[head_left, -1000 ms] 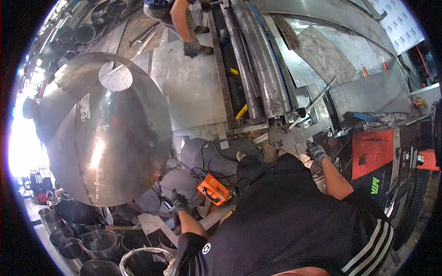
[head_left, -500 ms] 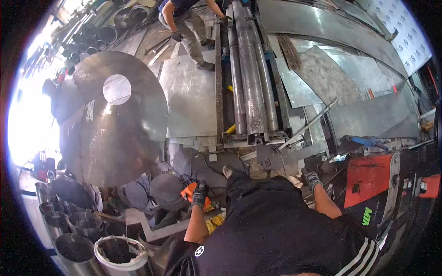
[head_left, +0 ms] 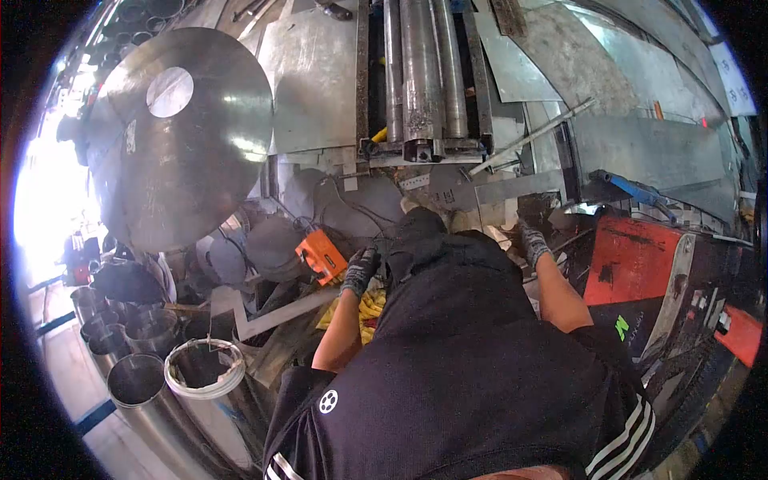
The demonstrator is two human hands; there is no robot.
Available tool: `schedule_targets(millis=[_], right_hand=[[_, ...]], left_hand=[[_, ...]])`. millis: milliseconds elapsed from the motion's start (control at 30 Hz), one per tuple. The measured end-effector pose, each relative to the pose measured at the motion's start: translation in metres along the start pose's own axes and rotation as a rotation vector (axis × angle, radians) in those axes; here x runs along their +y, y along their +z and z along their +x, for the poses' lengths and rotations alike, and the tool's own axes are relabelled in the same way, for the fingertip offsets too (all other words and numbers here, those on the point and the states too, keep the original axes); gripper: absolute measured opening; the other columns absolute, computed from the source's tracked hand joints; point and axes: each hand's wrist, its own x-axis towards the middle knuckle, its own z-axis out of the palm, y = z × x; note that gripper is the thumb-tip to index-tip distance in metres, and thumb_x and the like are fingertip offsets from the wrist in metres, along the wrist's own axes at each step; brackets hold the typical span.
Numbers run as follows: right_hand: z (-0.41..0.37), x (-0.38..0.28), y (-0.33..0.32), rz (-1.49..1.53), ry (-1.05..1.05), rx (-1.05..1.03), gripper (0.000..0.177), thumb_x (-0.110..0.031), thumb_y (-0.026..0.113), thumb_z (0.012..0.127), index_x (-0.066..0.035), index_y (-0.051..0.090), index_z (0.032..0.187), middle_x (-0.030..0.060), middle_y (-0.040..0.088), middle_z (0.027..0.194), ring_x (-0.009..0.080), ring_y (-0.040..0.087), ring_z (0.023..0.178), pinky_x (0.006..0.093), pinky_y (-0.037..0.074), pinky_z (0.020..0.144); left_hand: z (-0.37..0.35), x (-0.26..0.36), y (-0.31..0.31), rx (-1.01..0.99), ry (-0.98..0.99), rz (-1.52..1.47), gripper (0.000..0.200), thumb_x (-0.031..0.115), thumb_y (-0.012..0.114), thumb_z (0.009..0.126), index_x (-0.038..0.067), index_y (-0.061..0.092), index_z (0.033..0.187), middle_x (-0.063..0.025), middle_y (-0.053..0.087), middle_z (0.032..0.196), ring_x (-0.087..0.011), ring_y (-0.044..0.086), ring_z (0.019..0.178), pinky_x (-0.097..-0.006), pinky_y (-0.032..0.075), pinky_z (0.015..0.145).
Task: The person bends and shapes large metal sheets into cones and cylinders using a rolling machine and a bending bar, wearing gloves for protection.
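Note:
My left hand (head_left: 362, 270), in a dark grey patterned glove, is closed at the right end of an orange box (head_left: 322, 258) with small dark marks on its face. The box is tilted, and the fingers' exact grip is partly hidden. My right hand (head_left: 534, 243), gloved alike, is held low to the right of my body. Its fingers look loosely apart, with nothing visible in them. Beyond both hands, a machine with long steel rollers (head_left: 422, 80) lies in a frame.
A large round metal sheet (head_left: 192, 176) stands at left, above metal tubes (head_left: 136, 380) and a white-rimmed bucket (head_left: 180, 384). A red-and-black machine (head_left: 632, 260) is close on my right. Sheet metal (head_left: 308, 80) and a long bar (head_left: 536, 136) lie ahead. Another person's shoe (head_left: 334, 10) shows at the top.
The view has tipped downward, so the rollers and sheets sit higher in it. More of the orange box shows beside my left hand. The other person is almost out of view.

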Motion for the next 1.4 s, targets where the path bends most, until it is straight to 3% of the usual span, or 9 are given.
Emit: schedule_targets(millis=[233,533,633,733,833,967,1167,1300,1400], right_hand=[[0.04,-0.142,-0.064,0.645,0.042,-0.111,0.048,-0.042,0.045,0.101,-0.005,0.058,0.128,0.0132,0.067,0.114,0.0266,0.063,0.099,0.04,0.052,0.088],[0.301,-0.139,-0.024,0.131,0.195,-0.402,0.047,-0.031,0.036,0.104,-0.013,0.04,0.148,0.0128,0.048,0.147,0.0286,0.054,0.126,0.0379,0.044,0.103],[0.392,-0.089,0.056,-0.507,-0.532,0.269,0.046,-0.019,0.029,0.104,-0.013,0.041,0.147,0.011,0.051,0.144,0.029,0.056,0.123,0.039,0.044,0.105],[0.318,-0.267,-0.128,-0.04,0.054,-0.281,0.054,-0.048,0.05,0.097,-0.015,0.052,0.14,0.018,0.055,0.137,0.0331,0.052,0.127,0.0431,0.044,0.103],[0.394,-0.222,-0.056,0.125,0.057,-0.316,0.056,-0.047,0.053,0.096,-0.011,0.052,0.139,0.0179,0.055,0.137,0.0342,0.053,0.125,0.0437,0.045,0.102],[0.426,-0.164,0.036,0.075,-0.07,0.152,0.058,-0.048,0.052,0.097,-0.006,0.052,0.137,0.0181,0.059,0.131,0.0321,0.057,0.118,0.0432,0.046,0.099],[0.351,-0.192,0.009,0.175,0.081,0.052,0.054,-0.039,0.059,0.089,-0.002,0.048,0.128,0.0219,0.056,0.121,0.0348,0.055,0.109,0.042,0.046,0.092],[0.347,-0.19,0.01,0.189,0.091,0.069,0.053,-0.033,0.064,0.083,0.0,0.046,0.121,0.0244,0.055,0.114,0.0367,0.054,0.103,0.0412,0.046,0.087],[0.373,-0.177,0.029,-0.192,-0.365,0.288,0.026,-0.025,0.068,0.08,-0.005,0.057,0.093,0.0152,0.061,0.087,0.0288,0.058,0.075,0.0385,0.048,0.065]], left_hand=[[0.108,0.105,0.015,0.123,-0.747,-0.258,0.048,0.036,0.056,0.096,0.003,0.056,0.132,-0.0122,0.069,0.106,-0.0217,0.064,0.094,-0.0333,0.051,0.08],[0.313,0.026,0.031,-0.196,-0.482,0.537,0.041,0.031,0.056,0.093,0.011,0.06,0.129,-0.0155,0.063,0.126,-0.0332,0.059,0.116,-0.0427,0.049,0.093],[0.363,-0.006,0.038,-0.146,-0.461,0.538,0.048,0.037,0.056,0.089,0.011,0.058,0.129,-0.0203,0.062,0.126,-0.0378,0.058,0.116,-0.045,0.048,0.095],[0.397,-0.043,0.048,-0.118,-0.383,0.613,0.049,0.038,0.055,0.088,0.01,0.058,0.128,-0.0218,0.063,0.123,-0.0396,0.059,0.113,-0.0447,0.048,0.094],[0.425,-0.079,0.067,-0.174,-0.432,0.634,0.043,0.034,0.054,0.091,0.009,0.059,0.126,-0.0218,0.064,0.121,-0.0385,0.062,0.11,-0.0427,0.049,0.093],[0.432,-0.084,0.086,-0.208,-0.493,0.552,0.043,0.035,0.055,0.09,0.007,0.061,0.123,-0.0213,0.063,0.122,-0.0377,0.061,0.111,-0.0429,0.048,0.095],[0.367,-0.13,0.087,-0.446,-0.256,0.816,0.04,0.029,0.058,0.089,0.007,0.059,0.122,-0.0233,0.066,0.108,-0.0445,0.063,0.098,-0.0474,0.051,0.083],[0.35,-0.09,0.097,-0.177,-0.361,0.656,0.035,0.027,0.054,0.091,0.008,0.058,0.12,-0.024,0.066,0.104,-0.0464,0.062,0.092,-0.049,0.05,0.08],[0.373,-0.175,0.1,-0.103,-0.287,0.491,0.028,0.024,0.053,0.092,0.008,0.059,0.114,-0.0257,0.066,0.098,-0.0468,0.062,0.09,-0.0508,0.051,0.076]])
